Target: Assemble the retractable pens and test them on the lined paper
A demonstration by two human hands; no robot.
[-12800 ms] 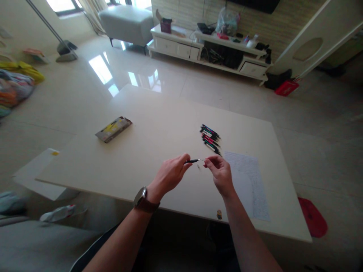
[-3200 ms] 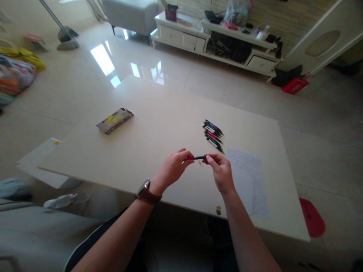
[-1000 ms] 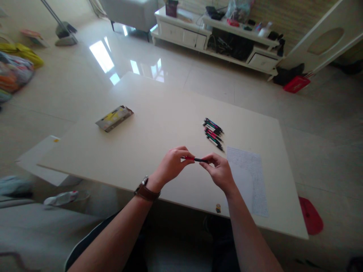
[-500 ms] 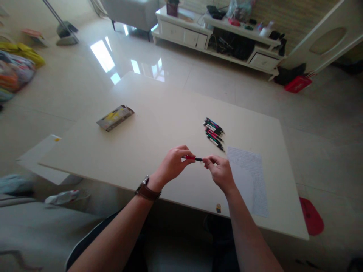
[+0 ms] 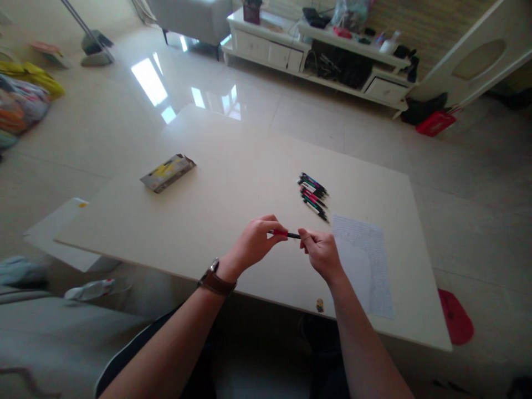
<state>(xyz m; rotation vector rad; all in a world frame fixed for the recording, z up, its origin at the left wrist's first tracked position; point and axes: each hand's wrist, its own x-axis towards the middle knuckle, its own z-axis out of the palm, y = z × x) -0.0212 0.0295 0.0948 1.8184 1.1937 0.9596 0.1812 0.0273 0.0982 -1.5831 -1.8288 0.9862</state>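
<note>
A red and black pen [image 5: 293, 235] is held level above the white table [image 5: 233, 205], stretched between both hands. My left hand [image 5: 258, 239], with a brown-strapped watch on its wrist, pinches the red part between thumb and fingers. At the black end, the thumb and curled fingers of my right hand [image 5: 322, 252] close on the pen's end, hiding its tip. Just beyond the hands lies a group of several pens [image 5: 313, 194] in mixed colours, side by side on the table. To the right, partly behind my right forearm, lies a sheet of lined paper [image 5: 379, 266].
An open grey and yellow box [image 5: 168, 173] lies at the left of the table. A small cartoon sticker [image 5: 320, 305] marks the front edge. Across the floor stands a low white TV cabinet [image 5: 266, 47]. A red stool top [image 5: 456, 317] shows beyond the right edge.
My right hand has shifted slightly right along the pen and its fingers have curled more, so a bit more of the black end shows. My left hand stays nearly in place.
</note>
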